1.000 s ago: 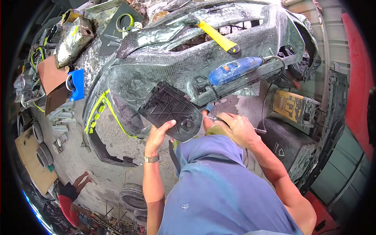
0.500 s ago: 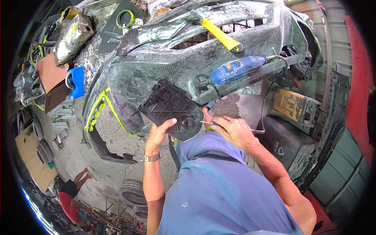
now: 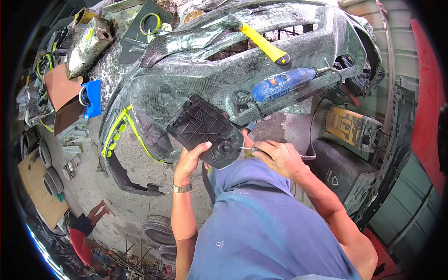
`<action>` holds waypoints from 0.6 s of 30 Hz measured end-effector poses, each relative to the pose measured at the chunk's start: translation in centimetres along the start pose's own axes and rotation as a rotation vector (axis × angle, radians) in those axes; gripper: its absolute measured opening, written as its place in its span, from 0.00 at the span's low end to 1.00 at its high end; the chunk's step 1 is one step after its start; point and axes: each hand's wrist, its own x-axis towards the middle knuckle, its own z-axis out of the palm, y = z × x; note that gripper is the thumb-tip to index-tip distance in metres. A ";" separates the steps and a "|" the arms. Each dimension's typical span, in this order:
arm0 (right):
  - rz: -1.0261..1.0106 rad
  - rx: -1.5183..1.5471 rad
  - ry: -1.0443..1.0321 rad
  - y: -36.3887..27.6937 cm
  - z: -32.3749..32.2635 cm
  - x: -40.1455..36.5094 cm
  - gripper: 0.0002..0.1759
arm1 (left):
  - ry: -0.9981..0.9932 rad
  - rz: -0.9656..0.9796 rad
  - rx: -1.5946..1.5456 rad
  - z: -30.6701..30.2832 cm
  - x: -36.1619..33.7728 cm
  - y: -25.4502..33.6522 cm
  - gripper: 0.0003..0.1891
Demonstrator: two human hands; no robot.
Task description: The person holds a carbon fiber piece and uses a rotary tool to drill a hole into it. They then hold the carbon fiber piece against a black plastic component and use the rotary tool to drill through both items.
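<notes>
In the head view, my left hand (image 3: 190,161) grips a black plastic panel (image 3: 198,125) by its lower left edge, thumb on top. The panel is ribbed, with a round recess near its lower right end. My right hand (image 3: 278,157) is closed around the slim handpiece of a rotary tool (image 3: 256,149), whose thin bit points left at the panel's right edge, beside the recess. A flexible shaft (image 3: 313,142) leads toward the blue rotary tool body (image 3: 283,85), which lies on the carbon-fibre bumper (image 3: 186,81) above the panel.
A yellow-handled tool (image 3: 263,43) lies on the bumper. Left of it are a blue tape dispenser (image 3: 93,99), a dented metal can (image 3: 89,46) and a tape roll (image 3: 150,24). A black bin (image 3: 343,175) and a yellow box (image 3: 346,125) stand right. Another person (image 3: 84,233) bends over at lower left.
My right hand and the handpiece have shifted very slightly down and right by the panel's edge. The panel stays in nearly the same place in my left hand.
</notes>
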 end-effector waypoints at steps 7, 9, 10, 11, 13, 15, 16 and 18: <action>-0.025 -0.001 0.127 0.8 0.3 1.1 0.15 | -0.002 -0.009 0.000 -0.4 0.1 -0.4 0.09; -0.037 0.014 0.155 1.0 0.2 1.2 0.16 | -0.009 -0.015 -0.005 -0.3 0.1 -0.2 0.09; -0.037 0.014 0.156 0.9 0.2 1.1 0.16 | -0.016 -0.021 -0.010 -0.3 0.1 -0.1 0.09; -0.027 0.003 0.126 0.8 0.1 0.9 0.16 | -0.016 -0.020 -0.009 -0.3 0.1 0.0 0.09; -0.019 -0.009 0.097 0.6 0.2 0.6 0.16 | -0.012 -0.005 -0.005 -0.2 0.0 0.1 0.09; -0.025 -0.008 0.049 0.7 0.3 0.2 0.17 | -0.006 -0.008 -0.007 -0.2 0.0 0.0 0.09; -0.024 -0.008 0.049 0.7 0.3 0.3 0.17 | 0.001 -0.011 -0.010 -0.2 0.0 0.0 0.09; 0.005 0.010 0.082 0.7 0.1 1.0 0.17 | -0.004 -0.009 -0.007 -0.3 0.1 -0.2 0.09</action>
